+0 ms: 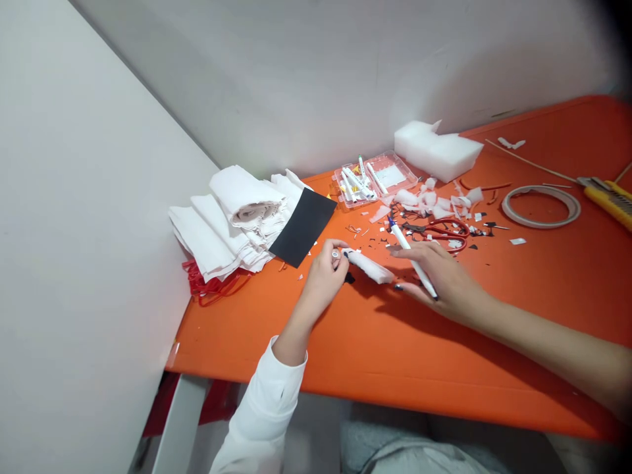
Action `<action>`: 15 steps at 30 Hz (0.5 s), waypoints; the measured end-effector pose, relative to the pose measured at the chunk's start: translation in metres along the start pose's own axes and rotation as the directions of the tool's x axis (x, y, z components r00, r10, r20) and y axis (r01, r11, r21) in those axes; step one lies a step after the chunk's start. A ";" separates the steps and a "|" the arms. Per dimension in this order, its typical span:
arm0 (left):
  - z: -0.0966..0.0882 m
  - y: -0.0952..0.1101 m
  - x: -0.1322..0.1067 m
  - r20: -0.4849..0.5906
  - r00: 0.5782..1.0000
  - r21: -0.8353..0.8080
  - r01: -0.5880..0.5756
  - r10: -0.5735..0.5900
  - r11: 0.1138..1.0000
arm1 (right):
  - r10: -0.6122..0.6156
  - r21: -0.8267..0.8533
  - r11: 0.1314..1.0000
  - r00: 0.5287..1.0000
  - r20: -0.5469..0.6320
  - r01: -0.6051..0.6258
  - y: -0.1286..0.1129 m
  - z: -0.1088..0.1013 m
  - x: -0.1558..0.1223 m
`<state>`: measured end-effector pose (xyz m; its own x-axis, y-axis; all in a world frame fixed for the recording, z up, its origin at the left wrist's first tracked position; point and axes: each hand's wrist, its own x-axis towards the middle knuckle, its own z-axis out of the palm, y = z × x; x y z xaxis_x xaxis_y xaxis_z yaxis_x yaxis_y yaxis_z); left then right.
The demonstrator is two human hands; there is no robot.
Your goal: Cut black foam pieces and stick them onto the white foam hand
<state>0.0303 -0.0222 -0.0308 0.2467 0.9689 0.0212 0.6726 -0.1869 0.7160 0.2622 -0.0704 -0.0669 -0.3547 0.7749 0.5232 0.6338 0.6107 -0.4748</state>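
Observation:
My left hand (323, 273) is closed, pinching one end of a small white foam piece (370, 266) that lies on the orange table (405, 342). My right hand (439, 273) rests beside the foam's other end, fingers curled round a white marker (412, 255) with a blue tip that points away from me. Both hands sit near the middle of the table.
Folded white cloth (237, 220) and a black sheet (303, 227) lie at the left. Behind the hands are a clear marker case (372, 179), red scissors (444, 230), foam scraps, a white foam block (437, 151), a tape ring (540, 205) and a yellow cutter (609, 199). Walls close the left and back.

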 end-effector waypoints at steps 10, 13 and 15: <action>-0.019 -0.009 0.004 -0.180 0.984 -0.002 0.001 -0.001 1.000 | -0.081 -0.109 0.989 0.983 0.164 0.100 -0.007 0.009 0.003; -0.029 -0.018 0.008 -0.183 0.980 0.093 0.095 -0.076 0.991 | -0.099 -0.127 0.984 0.977 0.188 0.124 -0.013 0.013 0.002; -0.032 -0.022 0.011 -0.108 0.988 0.189 0.128 -0.109 0.974 | -0.115 -0.142 0.979 0.971 0.208 0.146 -0.019 0.017 0.004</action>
<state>-0.0035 -0.0020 -0.0239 0.0950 0.9953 0.0179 0.8182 -0.0883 0.5681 0.2370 -0.0762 -0.0684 -0.5605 0.7163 0.4156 0.6663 0.6881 -0.2873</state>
